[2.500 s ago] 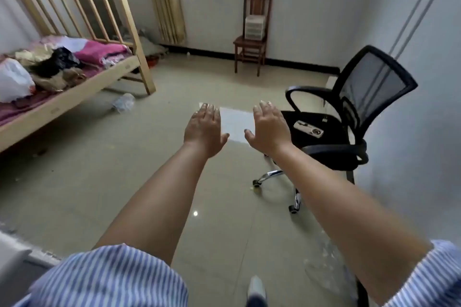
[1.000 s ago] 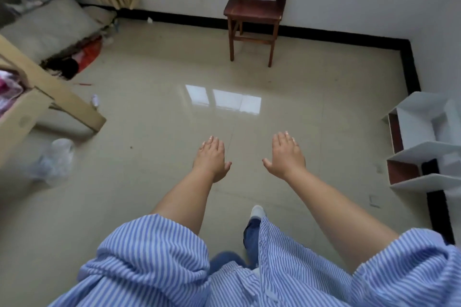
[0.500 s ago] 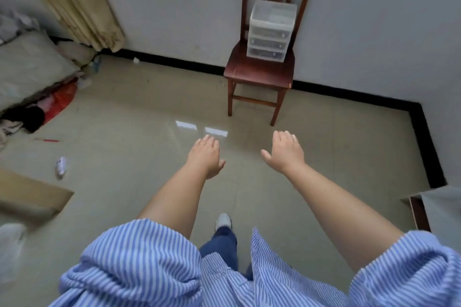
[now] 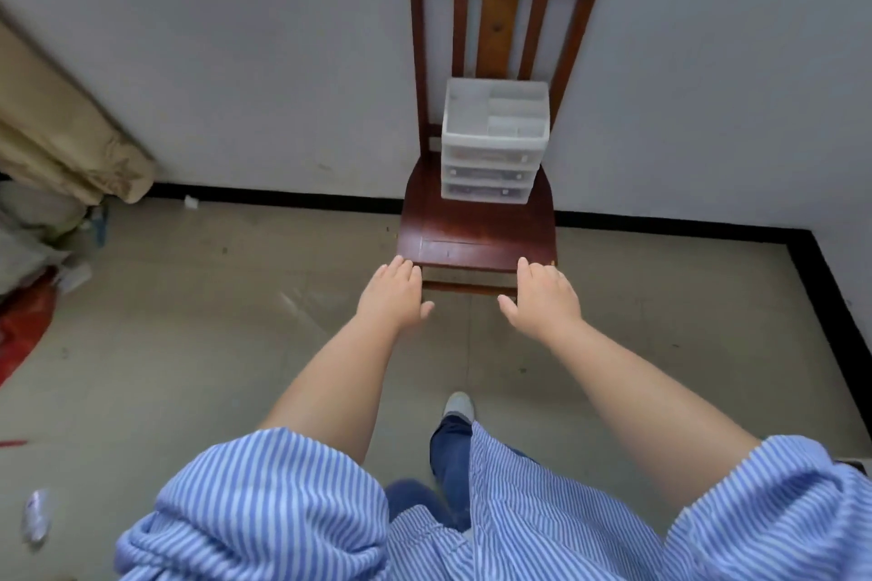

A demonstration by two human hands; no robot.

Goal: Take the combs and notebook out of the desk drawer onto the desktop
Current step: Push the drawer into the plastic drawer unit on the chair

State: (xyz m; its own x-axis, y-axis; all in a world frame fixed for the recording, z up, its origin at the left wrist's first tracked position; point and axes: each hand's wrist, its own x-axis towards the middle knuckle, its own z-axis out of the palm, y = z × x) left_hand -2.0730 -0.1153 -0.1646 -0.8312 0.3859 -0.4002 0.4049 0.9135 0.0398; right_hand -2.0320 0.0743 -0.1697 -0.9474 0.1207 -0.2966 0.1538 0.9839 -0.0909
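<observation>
Beyond both empty, spread hands, left hand [image 4: 395, 293], right hand [image 4: 545, 293], drawer unit [image 4: 494, 142] on chair [image 4: 476, 226]

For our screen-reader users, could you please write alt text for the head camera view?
Both hands, the left hand and right hand, reach forward open and empty toward a wooden chair against a white wall. A small white plastic drawer unit with three closed drawers stands on the seat. Striped blue sleeves fill the foreground above a tiled floor.
</observation>
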